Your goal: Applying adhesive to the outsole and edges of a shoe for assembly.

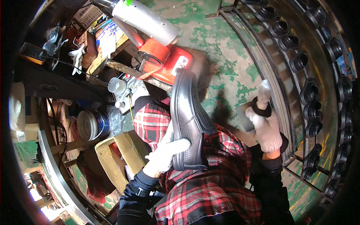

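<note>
Gripping a black shoe [187,120] at the centre of view in the gloved left hand [168,148], closed around the heel half with thumb laid across the side and forearm angled up from seven o'clock. Turned with toe toward twelve and sole toward nine. Raised well apart from the shoe, at three o'clock, with the gloved right hand [267,129]; impossible to tell, through blur, whether gripping or wearing the dark band [261,108] there. Smooth and glossy at the shoe's toe, dotted with perforations along its side. Woven in red, black and white plaid across the clothing [210,193] toward six. Rounded and silvery in the metal cylinder [144,20] at eleven, with dark shoes [299,60] lined up toward two.
</note>
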{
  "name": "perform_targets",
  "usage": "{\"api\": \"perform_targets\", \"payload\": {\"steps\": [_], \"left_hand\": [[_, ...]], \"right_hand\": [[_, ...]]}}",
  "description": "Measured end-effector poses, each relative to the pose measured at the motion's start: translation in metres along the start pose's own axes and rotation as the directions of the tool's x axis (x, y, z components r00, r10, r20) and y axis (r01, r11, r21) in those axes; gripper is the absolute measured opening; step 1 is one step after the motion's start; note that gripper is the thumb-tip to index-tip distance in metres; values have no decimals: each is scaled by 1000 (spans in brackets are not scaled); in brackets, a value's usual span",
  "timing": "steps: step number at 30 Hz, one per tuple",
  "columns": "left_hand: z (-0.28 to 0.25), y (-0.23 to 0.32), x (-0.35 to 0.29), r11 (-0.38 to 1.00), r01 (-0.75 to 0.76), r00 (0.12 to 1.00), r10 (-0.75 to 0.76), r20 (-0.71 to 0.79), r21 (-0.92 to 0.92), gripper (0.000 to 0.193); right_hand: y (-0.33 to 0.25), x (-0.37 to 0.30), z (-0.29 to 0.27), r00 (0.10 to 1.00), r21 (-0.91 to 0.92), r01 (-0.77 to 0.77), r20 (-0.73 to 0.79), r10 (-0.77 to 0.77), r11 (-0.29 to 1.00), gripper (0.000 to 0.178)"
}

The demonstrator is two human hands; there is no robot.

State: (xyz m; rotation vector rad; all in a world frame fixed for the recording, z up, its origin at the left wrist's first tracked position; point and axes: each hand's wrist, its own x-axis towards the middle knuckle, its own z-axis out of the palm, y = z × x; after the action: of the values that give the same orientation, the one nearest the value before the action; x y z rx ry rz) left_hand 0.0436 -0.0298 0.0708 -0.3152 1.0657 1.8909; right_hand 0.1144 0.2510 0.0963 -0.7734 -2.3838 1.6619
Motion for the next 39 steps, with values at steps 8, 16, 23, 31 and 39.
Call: {"api": "perform_targets", "payload": {"steps": [8,16,23,31,39], "left_hand": [[1,-7,-7,998,-6,993,0,-116,-60,89],[-3,-8,-5,999,-35,994,34,-104,-14,95],[-4,-18,3,936,-210,968,239,-71,281,106],[-10,-36,4,914,-287,951,309,-34,289,109],[-5,-45,8,909,-289,947,317,-49,300,105]], "right_hand": [[-19,-8,13,929,165,-292,284,238,942,17],[-11,-5,23,922,196,-284,324,211,939,18],[-18,-15,49,834,304,-399,512,204,865,13],[-15,-21,83,905,87,254,330,-268,963,13],[-13,-23,103,899,-178,397,270,-343,900,27]]}}
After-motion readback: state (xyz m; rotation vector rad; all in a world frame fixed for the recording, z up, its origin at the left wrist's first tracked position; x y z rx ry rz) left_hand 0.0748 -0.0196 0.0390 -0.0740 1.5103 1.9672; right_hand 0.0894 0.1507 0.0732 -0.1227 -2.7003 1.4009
